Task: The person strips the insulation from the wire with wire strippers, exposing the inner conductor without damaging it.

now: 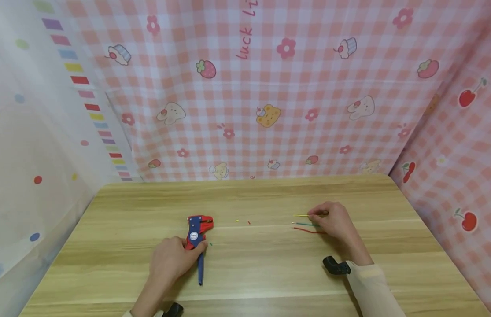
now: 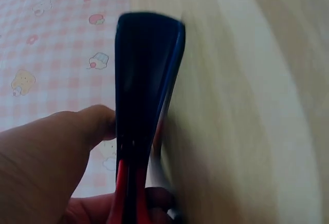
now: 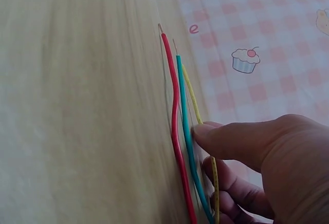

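Observation:
My left hand (image 1: 171,259) grips a red and blue wire stripper (image 1: 195,229) at the left of the table. In the left wrist view a dark blue handle (image 2: 146,70) of it stands up past the thumb. With thumb and fingertips my right hand (image 1: 334,220) pinches a yellow wire (image 1: 300,215), whose end points left. Alongside lie a green wire (image 3: 184,106) and a red wire (image 3: 175,111), each with bare metal showing at its tip. Behind the fingers the far part of the yellow wire is partly hidden.
Small cut bits lie on the wooden table (image 1: 261,273): a yellow bit (image 1: 237,220), a red bit (image 1: 249,223) and a green bit (image 1: 211,244) near the left thumb. A pink checked cloth (image 1: 237,145) hangs behind the table, with more cloth at both sides.

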`<state>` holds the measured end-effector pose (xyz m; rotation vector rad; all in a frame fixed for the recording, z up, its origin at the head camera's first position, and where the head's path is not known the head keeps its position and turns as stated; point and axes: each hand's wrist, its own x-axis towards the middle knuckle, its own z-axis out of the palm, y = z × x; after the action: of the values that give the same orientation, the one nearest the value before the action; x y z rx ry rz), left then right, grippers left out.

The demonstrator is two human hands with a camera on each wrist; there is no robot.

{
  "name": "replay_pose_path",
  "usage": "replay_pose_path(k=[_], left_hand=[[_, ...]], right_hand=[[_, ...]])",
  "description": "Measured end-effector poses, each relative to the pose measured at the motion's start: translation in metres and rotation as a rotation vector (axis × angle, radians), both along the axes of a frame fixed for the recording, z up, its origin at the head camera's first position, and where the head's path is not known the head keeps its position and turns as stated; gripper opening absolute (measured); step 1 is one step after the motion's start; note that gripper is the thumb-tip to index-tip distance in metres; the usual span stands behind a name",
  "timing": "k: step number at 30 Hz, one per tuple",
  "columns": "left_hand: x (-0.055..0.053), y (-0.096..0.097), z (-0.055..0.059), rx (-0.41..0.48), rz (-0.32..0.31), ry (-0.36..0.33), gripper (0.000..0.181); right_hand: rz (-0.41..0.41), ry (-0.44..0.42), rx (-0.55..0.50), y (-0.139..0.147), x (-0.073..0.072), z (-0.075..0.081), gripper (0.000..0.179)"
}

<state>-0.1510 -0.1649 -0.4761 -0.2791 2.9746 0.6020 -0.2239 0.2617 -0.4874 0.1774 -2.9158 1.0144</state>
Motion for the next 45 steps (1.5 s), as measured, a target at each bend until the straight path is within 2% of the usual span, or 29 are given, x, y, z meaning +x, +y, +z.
replay_pose_path(k=[4,10,22,27,31,39,45], left_hand=[[0.002,-0.002,0.001,-0.064,-0.023,0.004,0.060],[0.002,-0.004,0.001,-0.088,-0.046,0.019,0.061],[0.003,-0.001,0.001,-0.019,-0.067,0.041,0.053],[0.002,-0.001,0.001,-0.042,-0.064,0.042,0.051],[0.002,-0.001,0.002,-0.064,-0.068,0.030,0.052],[0.001,-0.004,0.005,-0.051,-0.055,-0.010,0.050],[-0.002,-0.011,0.004,-0.022,-0.057,-0.068,0.062]], right_hand=[[-0.024,-0.049,0.006,0.001,0.000,0.001,0.008],[-0.030,-0.107,0.002,0.003,0.001,0.004,0.008],[-0.021,-0.126,-0.008,0.004,0.001,0.007,0.007],[-0.009,-0.105,-0.009,0.004,0.000,0.008,0.008],[-0.007,-0.107,-0.010,0.004,0.001,0.009,0.008],[-0.007,-0.117,-0.006,0.003,0.000,0.011,0.008],[0.011,-0.155,0.010,0.003,0.001,0.012,0.015]])
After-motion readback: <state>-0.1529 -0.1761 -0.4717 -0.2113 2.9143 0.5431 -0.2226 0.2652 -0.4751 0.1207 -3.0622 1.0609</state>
